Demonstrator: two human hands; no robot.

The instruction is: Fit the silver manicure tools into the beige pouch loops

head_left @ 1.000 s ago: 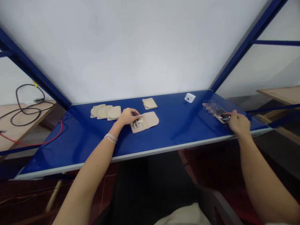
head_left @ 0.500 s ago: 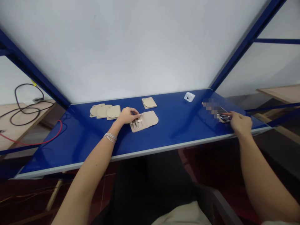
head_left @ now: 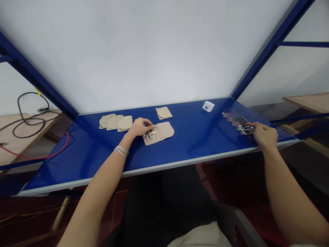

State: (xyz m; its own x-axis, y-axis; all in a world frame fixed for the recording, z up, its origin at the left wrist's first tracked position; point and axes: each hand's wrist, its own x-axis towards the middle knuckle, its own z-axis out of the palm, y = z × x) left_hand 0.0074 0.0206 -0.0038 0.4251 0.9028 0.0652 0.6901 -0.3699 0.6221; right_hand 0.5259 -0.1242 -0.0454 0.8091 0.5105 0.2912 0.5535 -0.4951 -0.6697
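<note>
My left hand [head_left: 140, 127] lies on the blue table [head_left: 185, 149], its fingertips at several small metal tools [head_left: 149, 136] in an open beige leather pouch [head_left: 161, 133]. I cannot tell whether those fingers grip a tool. My right hand [head_left: 264, 135] is at the far right, its index finger stretched over a smartphone [head_left: 246, 129] whose screen is lit. A blurred patch [head_left: 232, 118] hides the table just left of the phone. Three overlapping beige pouches [head_left: 115, 121] lie left of my left hand, and a folded one [head_left: 163, 113] lies behind it.
A small white camera-like device [head_left: 208, 106] stands near the back edge. Blue steel frame bars [head_left: 272, 44] rise at both sides of a white panel. Black and red cables [head_left: 28, 120] lie on a wooden board at the left. A bracelet [head_left: 121, 151] circles my left wrist.
My right hand and the phone have shifted slightly to the right. My left fingers have drawn back a little from the metal tools toward the pouch's near side.
</note>
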